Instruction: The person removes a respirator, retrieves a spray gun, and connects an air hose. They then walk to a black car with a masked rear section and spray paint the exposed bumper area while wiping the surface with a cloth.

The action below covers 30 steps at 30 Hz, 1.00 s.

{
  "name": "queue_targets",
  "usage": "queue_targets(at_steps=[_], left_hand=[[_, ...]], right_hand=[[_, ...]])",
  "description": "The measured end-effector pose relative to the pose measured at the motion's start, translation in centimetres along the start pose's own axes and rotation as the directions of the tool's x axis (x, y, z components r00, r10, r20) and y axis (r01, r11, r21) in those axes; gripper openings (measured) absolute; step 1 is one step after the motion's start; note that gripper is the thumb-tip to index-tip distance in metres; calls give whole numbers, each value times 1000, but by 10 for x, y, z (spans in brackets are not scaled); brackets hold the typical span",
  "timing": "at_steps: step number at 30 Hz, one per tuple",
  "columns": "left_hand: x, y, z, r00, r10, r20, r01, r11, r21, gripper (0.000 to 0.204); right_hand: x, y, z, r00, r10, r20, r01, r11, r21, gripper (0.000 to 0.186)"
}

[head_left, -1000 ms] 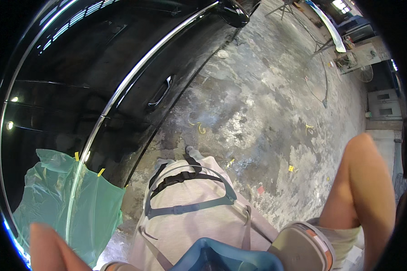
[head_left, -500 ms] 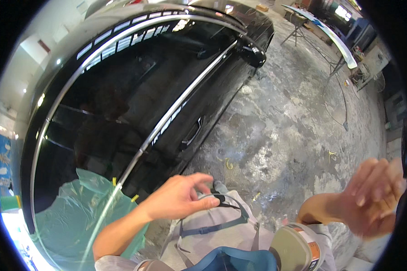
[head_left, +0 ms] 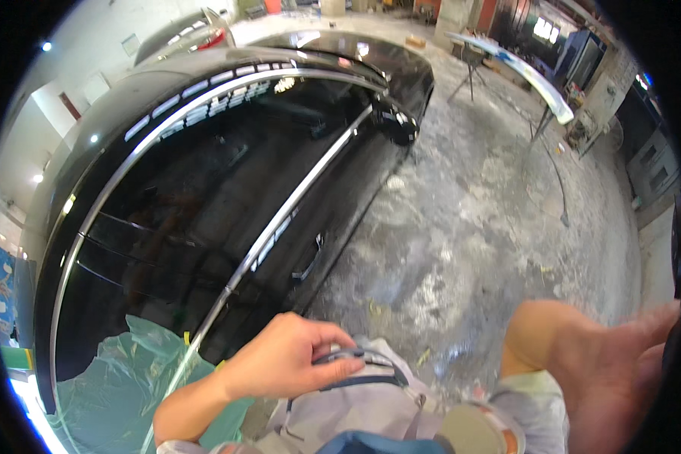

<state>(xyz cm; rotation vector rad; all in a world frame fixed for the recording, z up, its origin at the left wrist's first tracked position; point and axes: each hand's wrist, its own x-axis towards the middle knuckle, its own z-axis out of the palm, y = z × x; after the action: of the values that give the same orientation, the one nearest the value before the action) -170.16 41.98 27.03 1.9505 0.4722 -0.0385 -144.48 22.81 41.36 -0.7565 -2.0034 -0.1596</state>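
Note:
My left hand (head_left: 295, 356) is in front of my chest, fingers curled over a grey strap (head_left: 371, 356); whatever is inside them is hidden. My right hand (head_left: 609, 363) is at the right edge, blurred, its fingers partly cut off. Below hang a blue respirator mask (head_left: 363, 443) and a cartridge (head_left: 469, 431) against my pale shirt (head_left: 333, 412). A glossy black car (head_left: 166, 250) with chrome trim lines fills the left, beside me. Translucent green plastic sheeting (head_left: 117, 390), with yellow tape, covers its near lower part.
A silver car (head_left: 174, 41) stands beyond the black one. At the back right a long pale panel (head_left: 537, 83) rests on stands. A fan (head_left: 611, 136), pillar and cord are along the right side of the stained concrete floor (head_left: 461, 227).
The view has lifted, showing more of the workshop. My left hand has come up to the chest straps. My right hand has come into view, shifting and turning toward the right edge.

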Motion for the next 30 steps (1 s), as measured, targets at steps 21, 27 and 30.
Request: queue_targets(at_steps=[21,27,30], left_hand=[[-66,183,-83,838,178,-517,-154,984,89,16],[-87,265,-116,869,394,-298,-452,879,-154,20],[-76,258,-129,835,501,-229,-530,844,-85,28]], right_hand=[[-30,8,-56,963,-219,-157,251,941,227,40],[-24,-11,-73,967,-187,-175,212,967,140,41],[-17,-16,-79,973,-155,-169,175,978,111,41]])
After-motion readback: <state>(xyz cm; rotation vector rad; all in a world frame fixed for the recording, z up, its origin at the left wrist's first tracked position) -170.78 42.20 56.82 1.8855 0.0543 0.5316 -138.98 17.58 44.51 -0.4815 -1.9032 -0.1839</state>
